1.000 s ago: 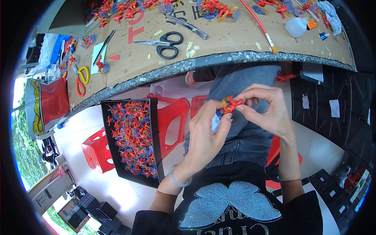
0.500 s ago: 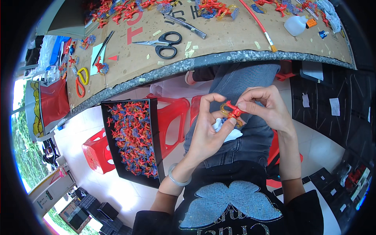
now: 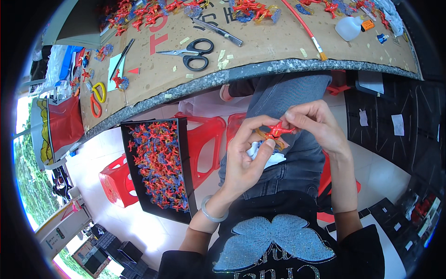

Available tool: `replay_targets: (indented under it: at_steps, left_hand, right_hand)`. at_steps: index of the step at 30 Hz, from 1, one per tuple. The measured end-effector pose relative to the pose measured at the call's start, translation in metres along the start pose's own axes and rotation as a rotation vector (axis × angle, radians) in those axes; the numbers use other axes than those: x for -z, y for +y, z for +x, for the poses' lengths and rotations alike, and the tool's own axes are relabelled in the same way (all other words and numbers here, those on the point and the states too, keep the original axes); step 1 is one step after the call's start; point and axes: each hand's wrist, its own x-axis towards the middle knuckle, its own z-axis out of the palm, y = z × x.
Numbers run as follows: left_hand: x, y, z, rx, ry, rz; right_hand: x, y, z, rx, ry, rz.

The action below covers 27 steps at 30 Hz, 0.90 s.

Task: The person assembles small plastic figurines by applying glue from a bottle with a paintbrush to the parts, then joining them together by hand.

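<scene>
Above my lap, my left hand [image 3: 246,158] is closed round a small red toy figurine [image 3: 277,130], with its thumb against the front. Clear yellow parts [image 3: 264,135] of the figurine curl beside the fingers. A white cloth [image 3: 274,159] is bunched in the same palm, under the toy. My right hand [image 3: 318,124] is closed in a pinch right beside the figurine's upper end and outstretched limb. Whatever lies between its thumb and forefinger is too small to make out.
A black tray [image 3: 183,160] heaped with similar red and blue figurines stands left on red stools [image 3: 116,183]. Ahead, the cardboard-covered table [image 3: 260,46] carries black scissors [image 3: 197,55], a knife [image 3: 218,31], a brush [image 3: 311,35], a bottle [image 3: 348,29] and more figurines. Black trays [image 3: 388,116] stand right.
The figurine has turned in my left hand, so its limbs now spread sideways. My right fingertips have shifted from its body up to beside its upper end.
</scene>
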Motion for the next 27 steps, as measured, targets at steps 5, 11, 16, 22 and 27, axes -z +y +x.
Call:
replay_targets:
  at_steps: [5, 11, 16, 22, 27]
  left_hand:
    - [0.005, 0.001, 0.001, -0.004, 0.04, 0.026]
    - [0.002, 0.012, -0.003, 0.09, 0.109, -0.006]
    - [0.003, 0.009, -0.002, 0.091, 0.137, -0.001]
    - [0.005, 0.009, -0.003, 0.071, 0.173, -0.001]
    - [0.004, 0.012, -0.001, 0.056, 0.219, 0.061]
  right_hand:
    - [0.022, -0.016, -0.002, 0.344, 0.558, -0.203]
    - [0.102, -0.022, 0.022, 0.73, 1.161, -0.447]
    - [0.135, -0.028, 0.066, 0.679, 1.124, -0.684]
    - [0.138, -0.031, 0.087, 0.526, 0.972, -0.504]
    - [0.121, -0.031, 0.082, 0.778, 0.82, -0.326]
